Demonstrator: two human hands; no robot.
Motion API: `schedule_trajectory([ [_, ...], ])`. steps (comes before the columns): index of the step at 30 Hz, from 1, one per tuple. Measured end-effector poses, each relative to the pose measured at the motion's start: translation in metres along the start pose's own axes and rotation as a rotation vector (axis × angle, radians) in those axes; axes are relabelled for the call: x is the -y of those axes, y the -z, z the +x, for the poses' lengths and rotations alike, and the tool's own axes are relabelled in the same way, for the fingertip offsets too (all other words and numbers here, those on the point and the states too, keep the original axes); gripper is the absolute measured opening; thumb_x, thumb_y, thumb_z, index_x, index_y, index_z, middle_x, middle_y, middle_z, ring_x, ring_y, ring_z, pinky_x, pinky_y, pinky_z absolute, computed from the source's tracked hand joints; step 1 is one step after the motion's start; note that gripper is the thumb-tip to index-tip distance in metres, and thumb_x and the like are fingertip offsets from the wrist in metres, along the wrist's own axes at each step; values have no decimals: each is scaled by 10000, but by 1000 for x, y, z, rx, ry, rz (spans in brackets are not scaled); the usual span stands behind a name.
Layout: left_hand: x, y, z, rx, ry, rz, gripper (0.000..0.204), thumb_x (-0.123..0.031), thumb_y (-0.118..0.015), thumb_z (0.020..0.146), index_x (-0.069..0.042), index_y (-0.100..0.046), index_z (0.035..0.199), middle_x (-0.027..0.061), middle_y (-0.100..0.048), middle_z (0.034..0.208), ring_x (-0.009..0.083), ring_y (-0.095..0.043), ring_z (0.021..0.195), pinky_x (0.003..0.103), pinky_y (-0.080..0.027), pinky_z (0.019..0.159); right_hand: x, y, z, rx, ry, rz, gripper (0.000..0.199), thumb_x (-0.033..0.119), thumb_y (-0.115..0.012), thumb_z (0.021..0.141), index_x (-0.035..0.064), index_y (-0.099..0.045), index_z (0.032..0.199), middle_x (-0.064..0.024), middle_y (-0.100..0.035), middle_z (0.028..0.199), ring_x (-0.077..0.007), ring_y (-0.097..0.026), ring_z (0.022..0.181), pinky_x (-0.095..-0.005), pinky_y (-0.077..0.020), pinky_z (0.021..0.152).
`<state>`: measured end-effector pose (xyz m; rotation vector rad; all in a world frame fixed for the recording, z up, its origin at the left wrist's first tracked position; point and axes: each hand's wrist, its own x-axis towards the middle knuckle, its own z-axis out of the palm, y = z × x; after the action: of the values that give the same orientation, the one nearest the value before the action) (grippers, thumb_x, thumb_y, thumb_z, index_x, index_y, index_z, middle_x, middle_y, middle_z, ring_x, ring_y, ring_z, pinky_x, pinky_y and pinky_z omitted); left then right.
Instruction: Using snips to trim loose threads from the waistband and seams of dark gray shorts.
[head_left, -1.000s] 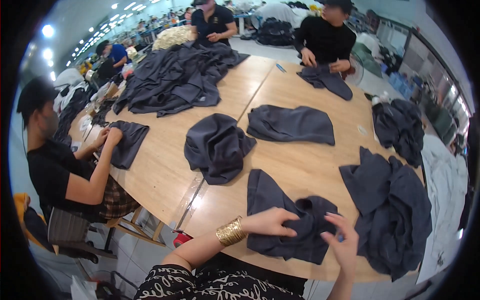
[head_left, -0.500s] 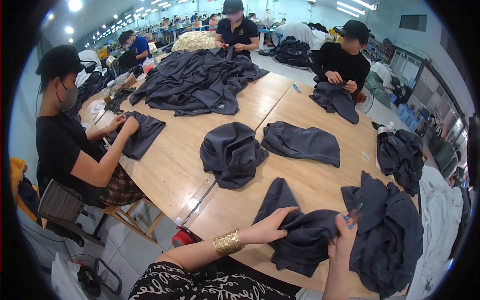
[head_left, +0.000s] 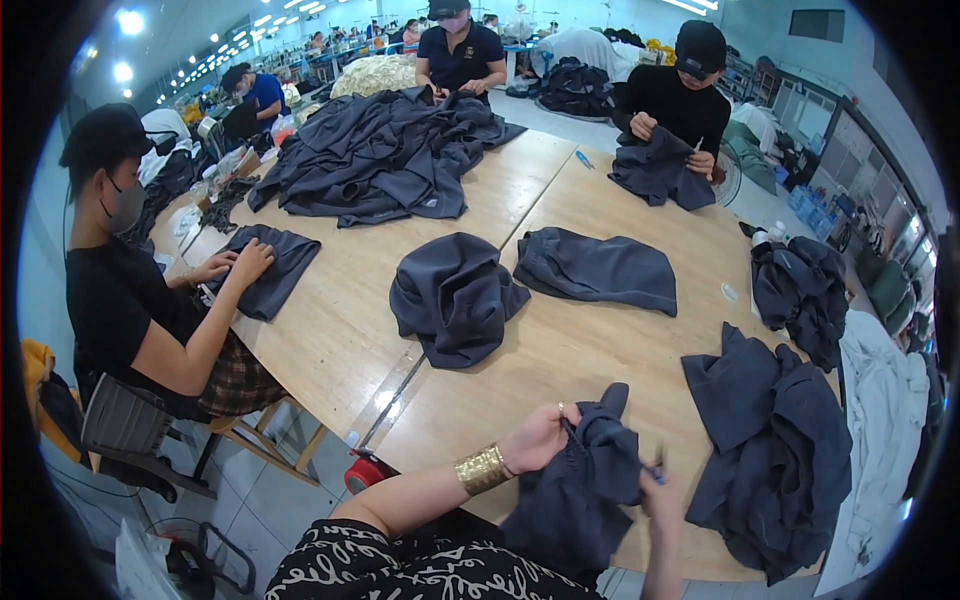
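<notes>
At the table's near edge [head_left: 640,560], left hand [head_left: 535,440] gripping dark garment [head_left: 580,495], right hand [head_left: 662,495] (blurred) grip unclear

- The scene is viewed from a single head-worn fisheye camera, aimed downward and forward across a long wooden table [head_left: 560,370].
- The wearer's left hand [head_left: 535,440] is seen close, at the lower edge.
- Straight edges are bent near the rim.

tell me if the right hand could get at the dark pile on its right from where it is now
Probably yes. The right hand is beside the dark garment gripped by the left hand, and the dark pile lies just beyond it on the table, nothing between.
</notes>
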<state>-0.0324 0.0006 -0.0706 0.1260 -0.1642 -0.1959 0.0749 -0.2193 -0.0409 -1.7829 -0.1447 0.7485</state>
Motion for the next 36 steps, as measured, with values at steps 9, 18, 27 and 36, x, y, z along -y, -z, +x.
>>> schedule_trajectory([
  [9,-23,-33,-60,-705,-34,1259,462,-220,-564,928,-70,-440,1347,74,-533,1263,148,-469,1192,298,-344,1035,-15,27,-28,-146,362,-475,239,124,-718,743,-20,-600,891,-88,-573,783,-162,-519,688,-291,-416,649],
  [18,-20,-55,-80,-798,-119,1333,168,-172,-631,884,-12,-629,831,-5,-609,733,35,-549,699,192,-454,654,2,13,-20,-233,559,-476,273,108,-706,765,-20,-608,985,-122,-567,919,-233,-572,791,-318,-448,723],
  [27,60,-55,-52,-403,5,1305,600,-148,-782,741,-101,-449,1238,-2,-493,927,46,-477,711,190,-412,630,20,-39,-78,568,257,-38,245,101,-730,784,56,-670,1017,15,-662,890,-49,-563,762,-182,-415,636],
  [36,63,-53,-50,-365,32,1244,653,-217,-805,727,-99,-421,1242,11,-496,945,54,-471,692,202,-401,614,2,-55,-89,459,387,-65,247,89,-760,747,36,-667,969,-40,-688,860,-92,-645,767,-224,-492,693],
])
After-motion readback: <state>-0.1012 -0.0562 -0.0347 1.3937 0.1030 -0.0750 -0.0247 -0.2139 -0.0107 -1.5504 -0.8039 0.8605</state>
